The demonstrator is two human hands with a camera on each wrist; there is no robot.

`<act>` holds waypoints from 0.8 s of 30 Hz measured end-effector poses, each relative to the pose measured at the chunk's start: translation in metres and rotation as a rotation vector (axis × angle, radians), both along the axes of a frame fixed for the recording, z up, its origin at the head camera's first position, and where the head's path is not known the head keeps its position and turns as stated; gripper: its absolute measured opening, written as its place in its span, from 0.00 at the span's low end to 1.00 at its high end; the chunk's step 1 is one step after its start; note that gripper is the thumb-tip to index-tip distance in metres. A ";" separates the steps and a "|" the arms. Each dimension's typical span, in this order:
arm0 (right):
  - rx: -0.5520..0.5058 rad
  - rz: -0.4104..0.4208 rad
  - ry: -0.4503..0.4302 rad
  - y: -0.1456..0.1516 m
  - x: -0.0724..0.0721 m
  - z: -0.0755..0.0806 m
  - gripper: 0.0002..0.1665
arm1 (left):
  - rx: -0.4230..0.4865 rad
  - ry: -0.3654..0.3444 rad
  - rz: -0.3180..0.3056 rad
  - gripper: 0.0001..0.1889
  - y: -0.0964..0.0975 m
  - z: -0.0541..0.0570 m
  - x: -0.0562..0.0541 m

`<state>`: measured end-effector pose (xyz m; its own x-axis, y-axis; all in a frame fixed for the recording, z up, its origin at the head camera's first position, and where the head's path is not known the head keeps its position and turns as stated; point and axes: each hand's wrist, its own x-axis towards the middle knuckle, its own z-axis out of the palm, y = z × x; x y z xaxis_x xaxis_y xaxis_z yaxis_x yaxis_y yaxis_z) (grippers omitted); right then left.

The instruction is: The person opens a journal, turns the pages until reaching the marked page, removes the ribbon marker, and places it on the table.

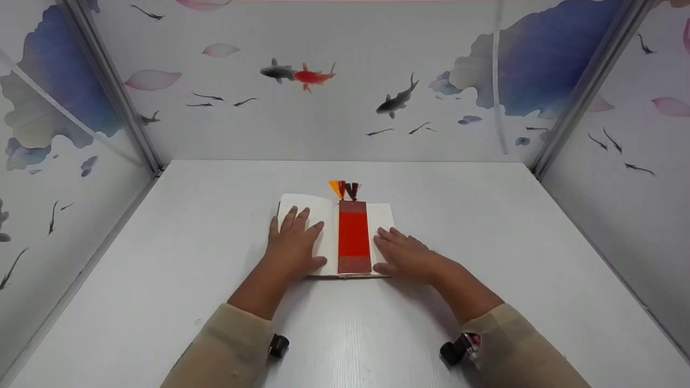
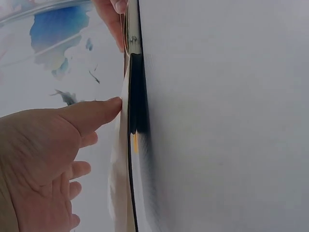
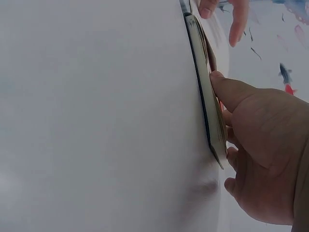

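I see L hand (image 1: 291,245) w/ fingers spread on L pg of the open book (image 1: 329,242), R hand (image 1: 407,256) w/ fingers extended on R pg; neither grips anything. Red bookmark (image 1: 354,234) lies btwn them on R pg, along the fold, tassels (image 1: 342,189) past top edge. Book's mid-tabletop (image 1: 345,328).
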<state>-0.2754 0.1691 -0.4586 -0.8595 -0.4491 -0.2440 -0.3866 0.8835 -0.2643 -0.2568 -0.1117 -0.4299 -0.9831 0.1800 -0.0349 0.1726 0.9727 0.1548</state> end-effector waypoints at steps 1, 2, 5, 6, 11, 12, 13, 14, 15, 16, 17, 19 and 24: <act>-0.002 0.000 -0.001 0.000 0.000 0.000 0.51 | 0.000 -0.018 -0.006 0.46 -0.001 -0.001 0.000; -0.003 0.001 -0.001 0.000 0.000 0.000 0.51 | 0.005 -0.034 -0.013 0.45 -0.002 -0.001 0.000; -0.006 0.005 -0.004 0.001 0.000 0.001 0.51 | 0.026 -0.084 -0.027 0.43 -0.003 -0.002 -0.001; -0.007 0.006 -0.004 0.001 0.000 0.001 0.51 | 0.035 -0.099 -0.026 0.42 -0.003 -0.003 -0.001; 0.010 -0.006 -0.014 0.000 -0.001 0.001 0.51 | 0.083 -0.213 -0.013 0.41 -0.005 -0.005 -0.002; 0.011 -0.007 -0.016 0.000 -0.001 0.002 0.51 | 0.090 -0.240 -0.010 0.41 -0.005 -0.006 -0.002; 0.013 -0.006 -0.017 0.000 -0.001 0.002 0.51 | 0.096 -0.263 -0.010 0.41 -0.005 -0.006 -0.002; 0.013 -0.006 -0.021 0.000 -0.001 0.003 0.51 | 0.100 -0.285 -0.009 0.41 -0.006 -0.006 -0.002; 0.013 -0.006 -0.024 0.000 -0.001 0.003 0.51 | 0.103 -0.301 -0.008 0.41 -0.006 -0.006 -0.003; 0.010 -0.006 -0.027 0.000 -0.001 0.004 0.51 | 0.105 -0.316 -0.004 0.41 -0.007 -0.005 -0.003; 0.008 -0.004 -0.029 -0.001 -0.001 0.005 0.51 | 0.107 -0.327 0.001 0.41 -0.007 -0.004 -0.003; 0.005 -0.001 -0.035 -0.001 -0.001 0.006 0.50 | 0.110 -0.338 0.009 0.42 -0.007 -0.003 -0.003; 0.020 -0.007 -0.027 -0.003 -0.003 0.008 0.49 | 0.100 -0.346 0.022 0.43 -0.005 0.000 -0.002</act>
